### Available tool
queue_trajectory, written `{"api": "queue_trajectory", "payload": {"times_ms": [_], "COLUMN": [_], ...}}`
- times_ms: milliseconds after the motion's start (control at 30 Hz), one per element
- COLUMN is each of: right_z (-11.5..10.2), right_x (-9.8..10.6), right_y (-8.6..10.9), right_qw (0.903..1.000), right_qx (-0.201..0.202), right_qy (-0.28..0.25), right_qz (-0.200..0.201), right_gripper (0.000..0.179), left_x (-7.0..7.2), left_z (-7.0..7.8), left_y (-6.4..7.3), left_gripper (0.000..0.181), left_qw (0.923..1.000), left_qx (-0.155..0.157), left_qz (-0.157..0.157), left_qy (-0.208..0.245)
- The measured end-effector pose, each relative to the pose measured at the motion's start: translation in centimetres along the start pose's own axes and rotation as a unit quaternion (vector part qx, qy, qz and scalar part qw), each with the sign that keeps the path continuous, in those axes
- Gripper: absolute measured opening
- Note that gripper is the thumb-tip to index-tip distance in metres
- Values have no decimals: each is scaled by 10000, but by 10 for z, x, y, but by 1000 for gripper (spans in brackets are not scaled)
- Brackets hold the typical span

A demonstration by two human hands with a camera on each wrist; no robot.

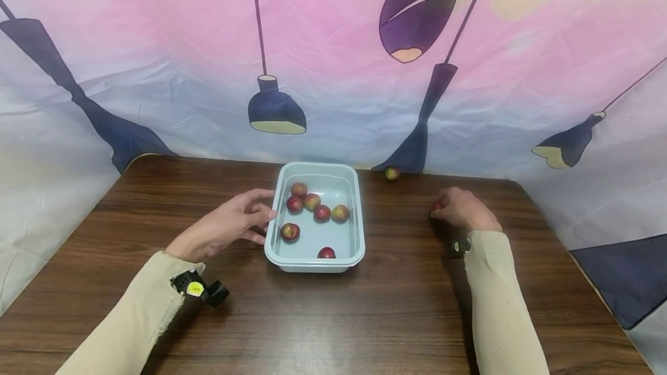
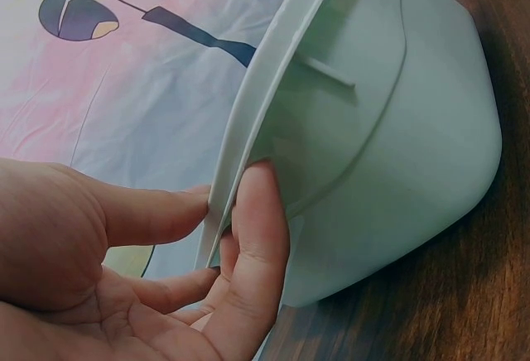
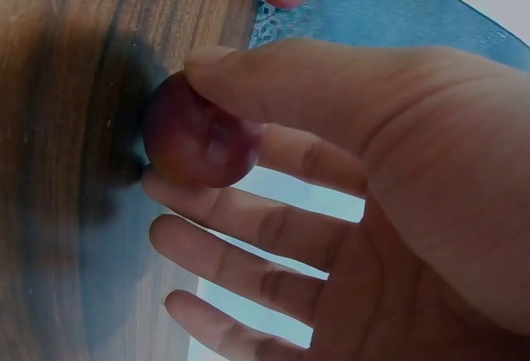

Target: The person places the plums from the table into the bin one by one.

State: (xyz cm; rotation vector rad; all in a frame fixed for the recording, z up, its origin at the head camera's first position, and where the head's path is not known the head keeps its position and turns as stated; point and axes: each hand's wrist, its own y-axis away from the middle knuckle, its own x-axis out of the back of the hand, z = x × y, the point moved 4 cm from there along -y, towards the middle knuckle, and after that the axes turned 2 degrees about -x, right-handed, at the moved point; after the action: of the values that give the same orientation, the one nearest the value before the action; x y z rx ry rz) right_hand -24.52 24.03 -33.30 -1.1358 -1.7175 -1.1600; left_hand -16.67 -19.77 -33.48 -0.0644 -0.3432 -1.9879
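Observation:
My left hand (image 1: 229,224) is at the left side of a pale blue plastic tub (image 1: 315,263). In the left wrist view, its thumb and fingers pinch the rim (image 2: 252,113), thumb on one side and fingertips on the other. Inside the tub lie several small red and yellow plums (image 1: 322,213), most of them toward the far half. Off to the right, my right hand (image 1: 464,208) is low over the brown table. Its thumb and fingers hold a dark red plum (image 3: 199,137), which shows in the right wrist view but is hidden from the head view.
Another plum (image 1: 392,173) sits at the table's back edge, right of the tub. Behind the wood-grain table (image 1: 333,328) hangs a cloth backdrop (image 1: 333,74) printed with lamps, and it continues round both sides.

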Motion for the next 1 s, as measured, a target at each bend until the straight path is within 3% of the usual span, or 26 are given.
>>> {"api": "queue_trajectory", "payload": {"times_ms": [233,1000], "right_z": [-2,-23], "right_x": [-1,9], "right_y": [0,6], "right_qw": [10000,9977], "right_qx": [-14,525], "right_qy": [-76,-60], "right_qz": [-5,429], "right_gripper": [28,19], "left_x": [0,0], "left_z": [0,0], "left_y": [0,1], "left_gripper": [62,62], "left_qw": [10000,10000], "left_qx": [9,11], "left_qz": [-1,-31], "left_qy": [-7,22]}}
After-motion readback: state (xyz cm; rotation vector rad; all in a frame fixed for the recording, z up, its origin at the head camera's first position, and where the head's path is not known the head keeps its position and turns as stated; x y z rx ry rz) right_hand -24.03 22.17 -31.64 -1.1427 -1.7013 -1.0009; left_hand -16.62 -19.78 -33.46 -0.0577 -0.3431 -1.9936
